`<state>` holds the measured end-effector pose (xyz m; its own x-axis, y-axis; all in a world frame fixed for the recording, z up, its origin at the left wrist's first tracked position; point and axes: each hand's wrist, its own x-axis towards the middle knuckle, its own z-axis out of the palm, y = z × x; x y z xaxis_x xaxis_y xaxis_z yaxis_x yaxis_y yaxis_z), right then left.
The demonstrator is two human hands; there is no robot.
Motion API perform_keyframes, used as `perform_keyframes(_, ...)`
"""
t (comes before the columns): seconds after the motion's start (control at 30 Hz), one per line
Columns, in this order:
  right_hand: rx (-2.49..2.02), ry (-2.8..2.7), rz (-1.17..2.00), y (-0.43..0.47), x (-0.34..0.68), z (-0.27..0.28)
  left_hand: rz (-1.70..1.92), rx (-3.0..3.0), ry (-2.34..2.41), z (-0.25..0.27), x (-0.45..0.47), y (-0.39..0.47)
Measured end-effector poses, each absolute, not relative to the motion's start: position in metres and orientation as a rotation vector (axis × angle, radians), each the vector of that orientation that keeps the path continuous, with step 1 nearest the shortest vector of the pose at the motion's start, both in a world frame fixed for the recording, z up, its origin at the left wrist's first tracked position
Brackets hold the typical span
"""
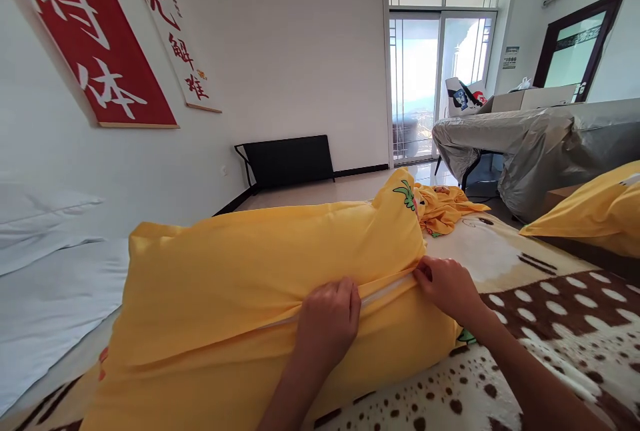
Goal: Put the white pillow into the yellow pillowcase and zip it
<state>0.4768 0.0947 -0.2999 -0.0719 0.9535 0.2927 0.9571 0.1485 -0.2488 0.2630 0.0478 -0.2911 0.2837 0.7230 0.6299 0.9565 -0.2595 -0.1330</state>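
A stuffed yellow pillowcase [210, 271] lies across the bed in front of me, with a lengthwise opening along its middle. A strip of white shows through that slit. My left hand [330, 314] is closed on the fabric edge near the middle of the opening. Farther right, my right hand [445, 284] pinches the edge at the right end of the slit. The fingertips of both hands are partly hidden. A green leaf print shows at the pillowcase's upper right corner.
Under the pillowcase spreads a brown and cream patterned blanket [560, 324]. Crumpled yellow cloth [445, 208] lies beyond it, another yellow pillow [600, 218] at right. White pillows [55, 284] rest at left. A plastic-covered table [540, 131] and a black folded frame [290, 161] stand farther back.
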Motion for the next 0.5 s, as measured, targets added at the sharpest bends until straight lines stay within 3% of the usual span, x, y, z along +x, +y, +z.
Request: perform_keyframes(0.5, -1.765, -2.194, 0.06, 0.067, 0.51, -0.274, -0.595, -2.068, -1.52, -0.287, 0.27, 0.037)
